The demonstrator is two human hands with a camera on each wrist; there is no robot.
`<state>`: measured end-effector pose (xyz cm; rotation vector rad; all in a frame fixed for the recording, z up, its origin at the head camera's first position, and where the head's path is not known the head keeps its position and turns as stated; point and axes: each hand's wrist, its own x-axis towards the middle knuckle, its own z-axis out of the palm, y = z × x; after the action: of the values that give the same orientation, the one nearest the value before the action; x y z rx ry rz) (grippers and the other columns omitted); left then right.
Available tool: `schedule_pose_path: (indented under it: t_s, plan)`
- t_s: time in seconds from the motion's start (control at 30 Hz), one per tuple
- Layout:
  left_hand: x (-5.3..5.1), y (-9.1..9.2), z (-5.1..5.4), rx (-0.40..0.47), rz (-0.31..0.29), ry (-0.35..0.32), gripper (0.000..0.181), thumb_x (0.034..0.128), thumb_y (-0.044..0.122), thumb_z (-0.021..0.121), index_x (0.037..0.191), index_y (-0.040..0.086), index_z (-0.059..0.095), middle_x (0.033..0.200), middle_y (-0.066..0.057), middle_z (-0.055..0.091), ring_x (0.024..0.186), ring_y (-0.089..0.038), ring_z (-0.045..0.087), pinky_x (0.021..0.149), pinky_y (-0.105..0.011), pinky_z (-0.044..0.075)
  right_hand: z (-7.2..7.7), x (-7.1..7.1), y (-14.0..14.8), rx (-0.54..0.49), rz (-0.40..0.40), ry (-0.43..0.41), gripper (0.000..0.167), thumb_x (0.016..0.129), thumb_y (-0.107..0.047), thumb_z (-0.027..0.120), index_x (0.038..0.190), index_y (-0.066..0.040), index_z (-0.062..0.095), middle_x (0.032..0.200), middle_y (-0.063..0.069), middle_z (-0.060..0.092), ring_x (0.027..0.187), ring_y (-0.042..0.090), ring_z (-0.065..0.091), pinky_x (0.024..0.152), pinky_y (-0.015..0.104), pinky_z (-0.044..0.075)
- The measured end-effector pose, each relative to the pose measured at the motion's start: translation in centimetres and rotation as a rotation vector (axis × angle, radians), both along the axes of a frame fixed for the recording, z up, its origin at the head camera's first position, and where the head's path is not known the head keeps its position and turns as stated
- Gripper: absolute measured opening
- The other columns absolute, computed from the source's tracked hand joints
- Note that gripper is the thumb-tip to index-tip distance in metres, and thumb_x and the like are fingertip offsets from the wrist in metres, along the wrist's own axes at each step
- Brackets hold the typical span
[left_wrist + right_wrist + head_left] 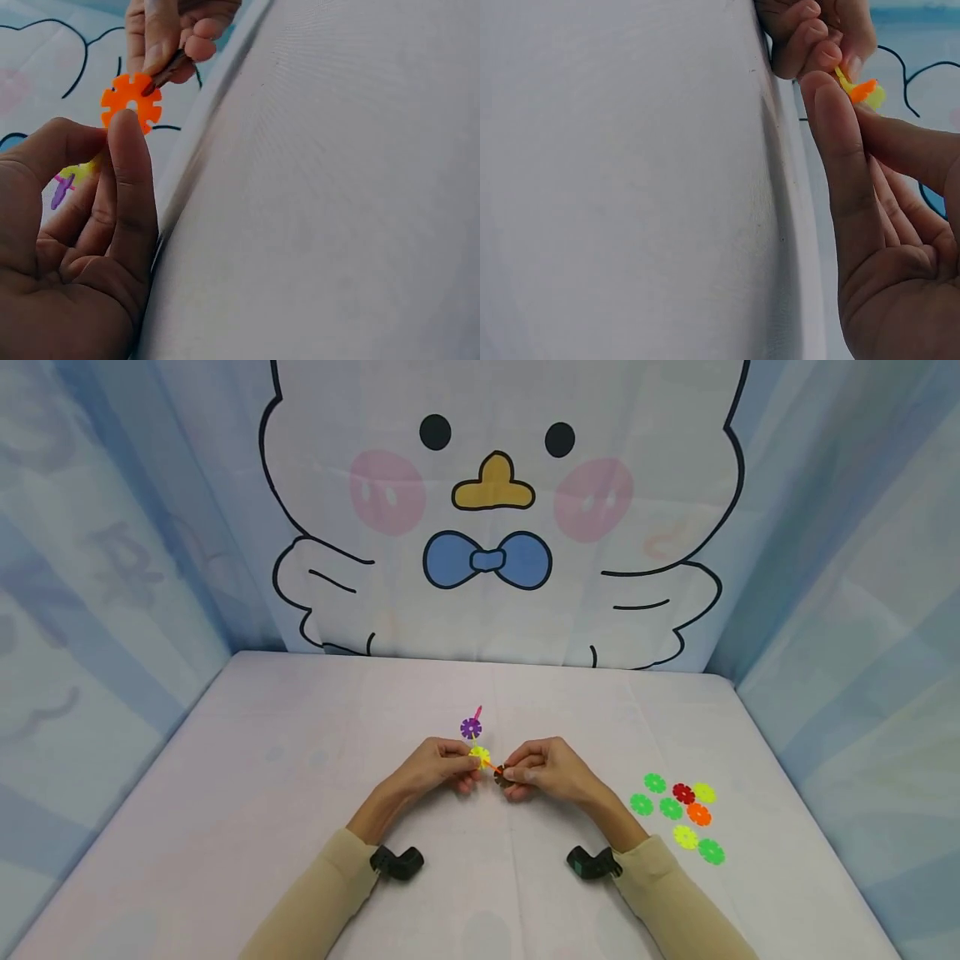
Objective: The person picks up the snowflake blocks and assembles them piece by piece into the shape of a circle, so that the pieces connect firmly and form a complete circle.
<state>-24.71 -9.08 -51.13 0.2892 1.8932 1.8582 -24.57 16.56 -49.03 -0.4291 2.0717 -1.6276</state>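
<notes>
A short chain of notched plastic discs hangs between my hands in the head view. It runs from a pink disc (478,712) seen edge-on, through a purple disc (471,728) and a yellow disc (482,755), to an orange disc (114,97) and a dark brown disc (500,778). My left hand (437,766) pinches the chain between thumb and forefinger at the orange disc, beside the yellow one. With thumb and fingers, my right hand (553,768) grips the brown disc, whose edge meets the orange disc's rim. Fingers cover most of the brown disc in the right wrist view.
On the right of the white-covered table (262,777) lie several loose discs: green (671,808), yellow (686,837), a red one (683,793) and an orange one (699,814). A printed curtain (487,618) stands behind the table's far edge.
</notes>
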Motion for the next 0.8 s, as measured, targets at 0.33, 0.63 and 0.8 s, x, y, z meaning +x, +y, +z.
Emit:
schedule_pose_path:
  t_s: [0.33,0.63,0.8]
  plan:
    - [0.08,0.53,-0.12,0.055,0.106,-0.047,0.018,0.1025,0.010,0.069,0.114,-0.003,0.068,0.088,-0.003,0.078,0.069,-0.009,0.068,0.065,-0.023,0.062,-0.20,0.03,-0.18,0.110,-0.085,0.088,0.019,0.095,-0.012,0.079,0.104,0.005,0.078,0.090,0.018,0.080,0.069,0.016,0.073,0.065,0.033,0.066]
    - [0.37,0.88,-0.01,-0.059,0.041,0.052,0.025,0.0991,0.018,0.076,0.114,-0.002,0.072,0.086,-0.004,0.077,0.064,-0.011,0.065,0.061,-0.025,0.060,-0.18,0.04,-0.30,0.127,-0.097,0.114,0.017,0.095,-0.013,0.079,0.101,0.003,0.079,0.083,0.012,0.079,0.067,0.014,0.069,0.065,0.026,0.061]
    - [0.52,0.97,0.26,-0.096,0.004,0.069,0.024,0.0993,0.015,0.076,0.116,-0.003,0.073,0.083,-0.003,0.073,0.064,-0.011,0.064,0.060,-0.025,0.059,-0.37,-0.09,-0.25,0.084,-0.101,0.083,0.019,0.096,-0.012,0.078,0.104,0.005,0.077,0.083,0.011,0.078,0.069,0.013,0.070,0.068,0.026,0.063]
